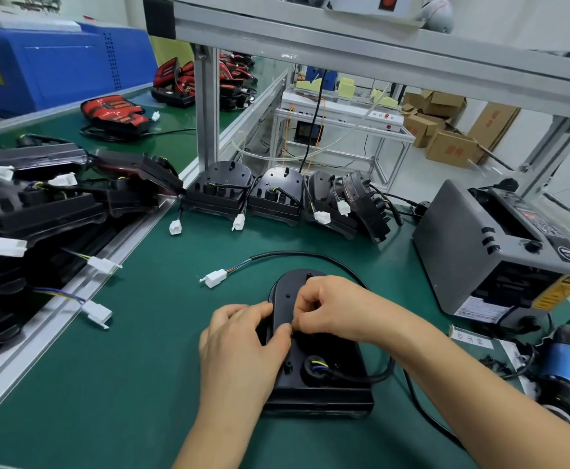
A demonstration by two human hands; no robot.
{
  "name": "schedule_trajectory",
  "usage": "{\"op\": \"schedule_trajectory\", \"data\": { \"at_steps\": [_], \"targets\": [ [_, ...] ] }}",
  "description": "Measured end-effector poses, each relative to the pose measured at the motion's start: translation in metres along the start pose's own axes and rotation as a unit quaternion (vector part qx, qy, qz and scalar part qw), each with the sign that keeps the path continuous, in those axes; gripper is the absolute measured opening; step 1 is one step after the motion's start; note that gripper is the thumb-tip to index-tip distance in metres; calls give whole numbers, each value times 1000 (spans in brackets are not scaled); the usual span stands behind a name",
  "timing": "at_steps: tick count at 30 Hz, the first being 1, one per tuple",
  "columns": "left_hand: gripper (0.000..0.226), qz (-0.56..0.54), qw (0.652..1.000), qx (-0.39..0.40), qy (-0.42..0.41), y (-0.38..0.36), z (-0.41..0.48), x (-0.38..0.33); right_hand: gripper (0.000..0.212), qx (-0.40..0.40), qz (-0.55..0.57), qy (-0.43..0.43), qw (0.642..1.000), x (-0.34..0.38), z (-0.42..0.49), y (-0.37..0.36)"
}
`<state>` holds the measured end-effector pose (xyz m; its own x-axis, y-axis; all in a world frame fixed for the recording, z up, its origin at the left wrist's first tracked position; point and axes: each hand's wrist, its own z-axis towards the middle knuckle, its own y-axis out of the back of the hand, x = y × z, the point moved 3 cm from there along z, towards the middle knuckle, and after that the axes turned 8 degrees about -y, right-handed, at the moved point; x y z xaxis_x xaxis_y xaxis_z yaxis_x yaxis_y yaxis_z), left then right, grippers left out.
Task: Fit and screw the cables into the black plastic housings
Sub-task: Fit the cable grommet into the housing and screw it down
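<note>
A black plastic housing lies flat on the green mat in front of me. Its black cable loops from a round grommet with coloured wires round the right side and ends at a white connector on the mat. My left hand grips the housing's left edge, thumb on top. My right hand has its fingers curled over the housing's upper middle, pinching something small that I cannot make out.
A row of black housings with white plugs stands behind. More housings are piled on the left past an aluminium rail. A grey tape dispenser and a blue electric screwdriver lie at the right.
</note>
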<state>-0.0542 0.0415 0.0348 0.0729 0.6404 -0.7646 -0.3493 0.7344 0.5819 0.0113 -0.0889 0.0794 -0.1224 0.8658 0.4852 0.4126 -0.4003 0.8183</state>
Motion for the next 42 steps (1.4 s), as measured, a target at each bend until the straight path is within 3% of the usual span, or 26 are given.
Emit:
{"op": "schedule_trajectory", "data": {
  "at_steps": [11,14,18,22,32,35,39,42],
  "targets": [
    [27,-12,1000,8,18,1,4,-4,6,-60,-66,37,995,0,-8,0],
    [28,13,997,24,-70,5,2,-3,22,-80,-40,32,995,-16,-15,2],
    [57,155,963,30,-217,15,-7,-2,33,-131,-54,27,990,-39,-35,0],
    [55,231,931,49,-277,10,-15,-3,33,-156,-61,36,985,-53,-55,-8],
    [77,283,920,74,-263,8,-16,1,37,-176,-51,39,982,-58,-77,-25],
    [70,266,927,109,-241,10,-14,-2,37,-198,-23,26,980,-62,-83,-27],
    [58,149,955,172,-188,12,28,12,26,-279,3,-40,959,-76,-101,-27],
    [45,158,966,133,-157,9,76,14,15,-280,12,-99,955,-82,-113,-25]
  ]
}}
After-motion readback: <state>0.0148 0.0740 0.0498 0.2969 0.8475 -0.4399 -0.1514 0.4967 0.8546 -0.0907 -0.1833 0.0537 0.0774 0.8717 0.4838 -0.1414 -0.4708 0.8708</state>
